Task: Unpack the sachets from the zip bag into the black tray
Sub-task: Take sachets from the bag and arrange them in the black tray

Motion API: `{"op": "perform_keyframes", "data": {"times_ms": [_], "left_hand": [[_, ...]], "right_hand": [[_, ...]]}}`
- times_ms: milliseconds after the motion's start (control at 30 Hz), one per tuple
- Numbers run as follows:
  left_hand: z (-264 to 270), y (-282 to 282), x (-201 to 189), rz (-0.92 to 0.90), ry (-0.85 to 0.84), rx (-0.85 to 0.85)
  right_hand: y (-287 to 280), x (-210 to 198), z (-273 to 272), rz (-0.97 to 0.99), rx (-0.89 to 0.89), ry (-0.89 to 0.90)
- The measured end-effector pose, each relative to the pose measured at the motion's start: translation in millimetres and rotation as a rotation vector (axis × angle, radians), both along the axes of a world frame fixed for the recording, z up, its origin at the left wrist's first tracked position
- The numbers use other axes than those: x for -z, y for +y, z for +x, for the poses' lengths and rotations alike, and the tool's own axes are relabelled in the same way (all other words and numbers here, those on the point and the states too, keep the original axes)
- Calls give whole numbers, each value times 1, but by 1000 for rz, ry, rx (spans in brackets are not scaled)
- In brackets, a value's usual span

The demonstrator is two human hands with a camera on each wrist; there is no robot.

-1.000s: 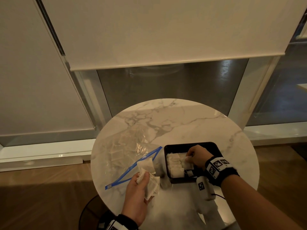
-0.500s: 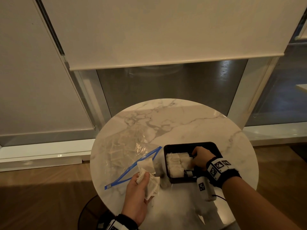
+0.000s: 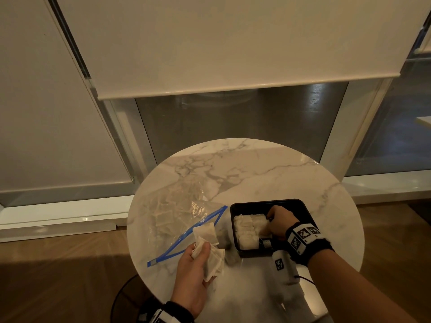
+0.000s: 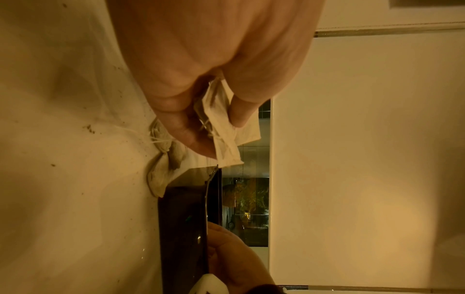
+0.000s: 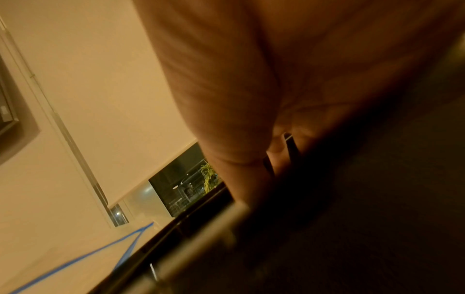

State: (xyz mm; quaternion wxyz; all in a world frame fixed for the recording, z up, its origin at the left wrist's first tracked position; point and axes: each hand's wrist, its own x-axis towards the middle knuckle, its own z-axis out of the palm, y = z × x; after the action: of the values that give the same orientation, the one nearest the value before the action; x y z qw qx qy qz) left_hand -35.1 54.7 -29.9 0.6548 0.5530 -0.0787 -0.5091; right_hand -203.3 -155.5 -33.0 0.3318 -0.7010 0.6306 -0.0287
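A black tray point(image 3: 292, 203) sits on the right of the round marble table point(image 3: 256, 164), its left half filled with rows of white sachets point(image 3: 247, 229). My right hand point(image 3: 276, 219) is inside the tray, knuckles up, fingertips against the right side of the rows. Whether it holds a sachet is hidden. The left hand point(image 3: 205, 255) hovers in front of the tray's left side and pinches several sachets point(image 3: 208, 236), also seen as held sachets point(image 4: 226, 143) in the left wrist view. The clear zip bag point(image 3: 177, 213) with a blue zip lies open at the left, more sachets inside.
Loose sachets point(image 4: 163, 169) lie on the table beside the tray's near left corner. The table's rim point(image 3: 130, 231) runs close to the bag on the left. Behind the table are a window and a lowered blind point(image 3: 233, 54). Wooden floor surrounds it.
My right hand has slid to the right inside the tray, from over the sachet rows to their right side. The left hand and its sachets have stayed put.
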Motion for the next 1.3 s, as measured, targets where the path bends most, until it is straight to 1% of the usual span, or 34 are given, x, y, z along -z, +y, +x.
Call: {"op": "perform_keyframes", "data": {"times_ms": [100, 200, 333, 433, 500, 567, 633, 700, 767, 833, 933, 1133, 1300], "left_hand": [[0, 0, 0, -10, 6, 8], [0, -2, 2, -14, 12, 10], [-1, -3, 6, 0, 1, 10], [-2, -2, 6, -2, -1, 13], [-3, -2, 3, -9, -4, 22], [-4, -1, -1, -25, 2, 43], [-7, -1, -8, -41, 7, 78], [-12, -1, -15, -64, -5, 114], [-18, -2, -21, -80, -44, 155], [-22, 0, -26, -103, -80, 203], [-26, 1, -32, -139, -140, 243], [-27, 3, -38, -196, -255, 277], [-29, 4, -39, -177, -308, 268]], "right_hand": [[1, -3, -7, -73, -21, -24], [10, -6, -11, -129, -148, -13], [25, -8, -8, -119, -274, 10], [34, -9, -9, -108, -297, -16], [41, -12, -10, -182, -245, -127], [55, -19, -11, -299, -154, -333], [73, -27, -7, -338, -93, -526], [92, -32, -3, -251, -77, -682], [109, -38, 0, -102, -45, -784], [119, -43, 1, 46, -11, -855], [124, -47, -1, 132, -9, -927], [132, -61, -3, 69, -77, -1030], [133, -58, -4, -8, 2, -1009]]}}
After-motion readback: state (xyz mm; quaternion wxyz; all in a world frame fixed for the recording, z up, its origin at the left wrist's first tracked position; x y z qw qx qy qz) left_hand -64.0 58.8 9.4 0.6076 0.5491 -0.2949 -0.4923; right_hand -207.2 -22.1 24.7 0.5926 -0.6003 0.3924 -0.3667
